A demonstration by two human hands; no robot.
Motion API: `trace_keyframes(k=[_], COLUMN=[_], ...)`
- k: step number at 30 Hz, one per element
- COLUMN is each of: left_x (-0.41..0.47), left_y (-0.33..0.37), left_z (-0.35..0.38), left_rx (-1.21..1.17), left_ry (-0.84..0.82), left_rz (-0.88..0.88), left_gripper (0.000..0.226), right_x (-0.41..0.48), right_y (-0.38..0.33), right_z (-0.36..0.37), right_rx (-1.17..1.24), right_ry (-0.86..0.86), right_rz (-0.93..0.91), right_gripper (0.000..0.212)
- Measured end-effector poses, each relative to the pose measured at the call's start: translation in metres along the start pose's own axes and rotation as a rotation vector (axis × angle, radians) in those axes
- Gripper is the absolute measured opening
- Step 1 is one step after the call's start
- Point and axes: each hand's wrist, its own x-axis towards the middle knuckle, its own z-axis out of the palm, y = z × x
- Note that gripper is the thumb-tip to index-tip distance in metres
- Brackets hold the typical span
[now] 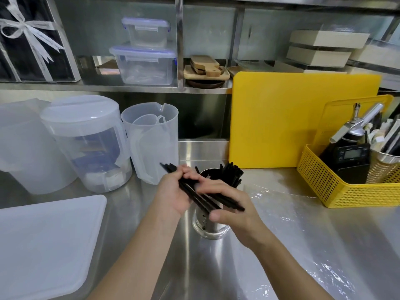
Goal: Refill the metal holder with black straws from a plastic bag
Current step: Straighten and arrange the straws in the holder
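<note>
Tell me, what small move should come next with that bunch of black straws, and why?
Probably tip the bunch of straws upright and lower it into the metal holder. Both hands, left and right, grip it slanted right above the holder, which already has straws leaning at its far side with room left nearer.

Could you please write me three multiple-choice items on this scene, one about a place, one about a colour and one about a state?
1. Where does the metal holder stand?
A. On the steel counter
B. In the yellow basket
C. On the shelf

2. What colour is the cutting board leaning at the back?
A. White
B. Yellow
C. Green

3. How is the bundle of black straws held?
A. Lying loose on the counter
B. In one hand only
C. Gripped by both the left hand and the right hand

Answers: 1 A, its base rests on the counter below the hands; 2 B, the upright board is yellow; 3 C, both hands close around the bundle.
</note>
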Motion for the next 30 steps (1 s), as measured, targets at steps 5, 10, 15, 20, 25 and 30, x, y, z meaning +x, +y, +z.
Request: trace_keyframes(k=[5, 10, 15, 20, 25, 30], left_x=[0.003, -0.017, -0.025, -0.023, -0.006, -0.006], left_y=[0.012, -0.022, -0.039, -0.025, -0.032, -0.038], left_z=[0.006, 0.025, 0.032, 0.037, 0.035, 0.041], left_rx=[0.005, 0.286, 0.547, 0.767, 1.108, 1.495], left_ry=[0.041, 0.018, -0.155, -0.243, -0.344, -0.326], left_rz=[0.412, 0.670, 0.720, 0.667, 0.633, 0.719], left_gripper=[0.025, 0.023, 0.034, 0.041, 0.040, 0.031], right_x=[0.003, 0.018, 0.020, 0.023, 0.047, 0.075], right_y=[-0.003, -0.003, 0.004, -0.021, -0.066, -0.078], right_z=[0.007, 0.025, 0.037, 0.007, -0.005, -0.006], right_rx=[0.319, 0.578, 0.458, 0.119, -0.410, -0.983], right_ry=[0.480, 0.869, 0.835, 0.901, 0.524, 0.462], right_rz=[0.086, 0.259, 0.344, 0.070, -0.081, -0.011], right_gripper=[0.038, 0.039, 0.038, 0.014, 0.027, 0.044])
